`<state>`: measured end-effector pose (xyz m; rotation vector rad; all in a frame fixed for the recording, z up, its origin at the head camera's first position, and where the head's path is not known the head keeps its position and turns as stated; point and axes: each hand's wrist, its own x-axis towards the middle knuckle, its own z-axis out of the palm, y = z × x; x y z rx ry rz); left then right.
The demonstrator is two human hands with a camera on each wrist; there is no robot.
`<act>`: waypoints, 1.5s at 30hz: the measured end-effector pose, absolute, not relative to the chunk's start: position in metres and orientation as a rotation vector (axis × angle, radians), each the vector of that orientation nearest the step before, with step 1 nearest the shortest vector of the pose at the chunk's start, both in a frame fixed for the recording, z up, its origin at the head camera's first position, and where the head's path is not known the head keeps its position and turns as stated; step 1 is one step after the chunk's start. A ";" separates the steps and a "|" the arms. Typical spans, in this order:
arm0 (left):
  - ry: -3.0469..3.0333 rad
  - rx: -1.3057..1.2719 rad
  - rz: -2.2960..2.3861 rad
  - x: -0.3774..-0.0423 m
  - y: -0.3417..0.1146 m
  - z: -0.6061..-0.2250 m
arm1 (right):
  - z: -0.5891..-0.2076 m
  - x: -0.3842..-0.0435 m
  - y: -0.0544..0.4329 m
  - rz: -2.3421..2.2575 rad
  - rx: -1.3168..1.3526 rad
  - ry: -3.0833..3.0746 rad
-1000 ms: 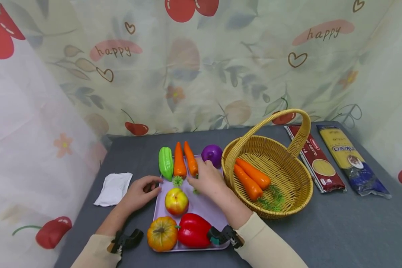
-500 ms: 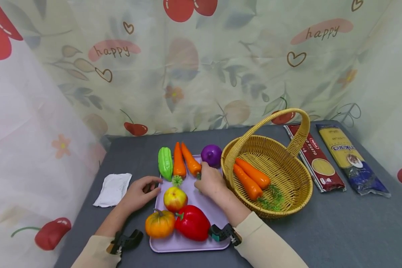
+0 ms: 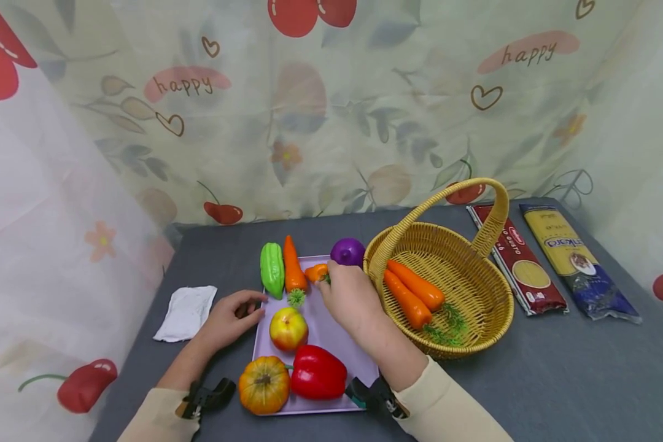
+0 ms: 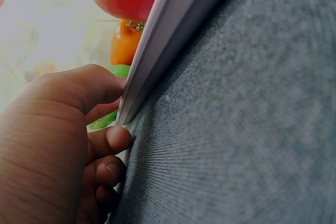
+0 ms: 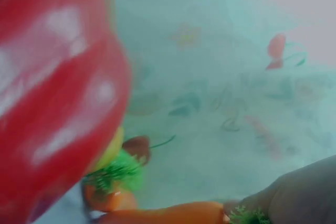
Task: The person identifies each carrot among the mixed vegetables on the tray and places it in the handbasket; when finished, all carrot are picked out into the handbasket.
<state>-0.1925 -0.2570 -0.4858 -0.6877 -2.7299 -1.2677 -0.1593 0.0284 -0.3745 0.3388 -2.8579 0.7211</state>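
The right hand point(image 3: 355, 301) reaches forward and inward over the tray point(image 3: 331, 322), palm down, its thumb and fingers pinched on the leafy end of a carrot point(image 3: 315, 272), which sits just ahead and left of them. The left hand point(image 3: 229, 325) lies at the tray's left edge with its fingers bent; in the left wrist view the rim runs between the thumb above and the curled fingers below. A second carrot point(image 3: 294, 264) lies left of the right fingers, and a green vegetable point(image 3: 272, 270) just ahead of the left fingers. The purple onion point(image 3: 347, 252) is right beyond the right fingers, the basket point(image 3: 447, 245) just to their right.

The back of the right hand hides most of its fingertips and much of the carrot's leaves. The carrot looks foreshortened from above, so its far tip is hard to make out. In the right wrist view the red pepper point(image 5: 58, 87) looms blurred, and the hand is a dark shape cut off at the corner. How firmly the left fingers press the rim, I cannot tell.
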 end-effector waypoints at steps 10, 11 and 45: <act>-2.732 -0.691 -1.268 -0.192 -0.257 -0.486 | -0.334 -0.116 0.039 0.626 0.432 -2.455; -2.727 -0.697 -1.274 -0.192 -0.257 -0.486 | -0.329 -0.112 0.042 0.643 0.444 -2.413; -2.746 -0.655 -1.252 -0.193 -0.258 -0.491 | -0.284 -0.059 0.264 1.655 -0.162 -1.568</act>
